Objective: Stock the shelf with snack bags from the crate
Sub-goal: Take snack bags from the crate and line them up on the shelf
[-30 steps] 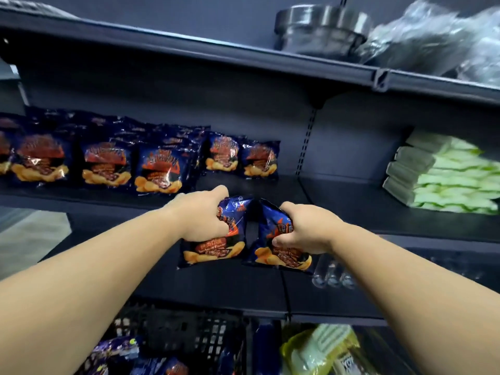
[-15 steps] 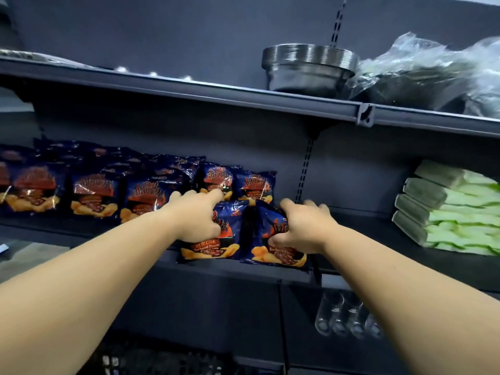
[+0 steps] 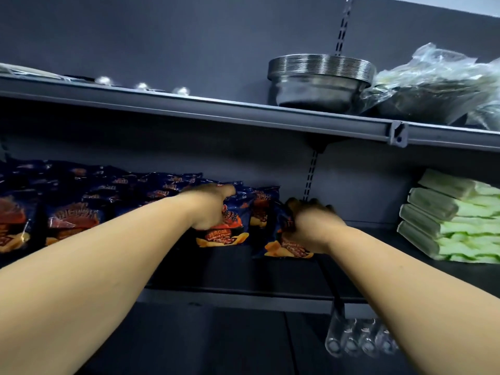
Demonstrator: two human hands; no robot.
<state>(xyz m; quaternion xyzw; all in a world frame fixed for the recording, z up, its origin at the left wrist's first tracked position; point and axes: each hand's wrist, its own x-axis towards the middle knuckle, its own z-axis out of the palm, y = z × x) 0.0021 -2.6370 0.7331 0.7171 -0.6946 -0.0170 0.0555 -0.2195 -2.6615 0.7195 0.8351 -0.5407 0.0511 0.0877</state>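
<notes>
Both barbecue chip bags are on the shelf (image 3: 243, 269) at the right end of the stocked row (image 3: 81, 209), left hand (image 3: 209, 207) gripping one bag (image 3: 224, 228), right hand (image 3: 311, 223) gripping the other (image 3: 286, 249); risk: soft bags flop forward off the shelf once released.

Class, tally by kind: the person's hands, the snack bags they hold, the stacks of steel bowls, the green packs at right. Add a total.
Hands: 2, left hand and right hand
Held snack bags: 2, left bag and right bag
Steel bowl stacks: 1
Green packs: 4
Total: 9
</notes>
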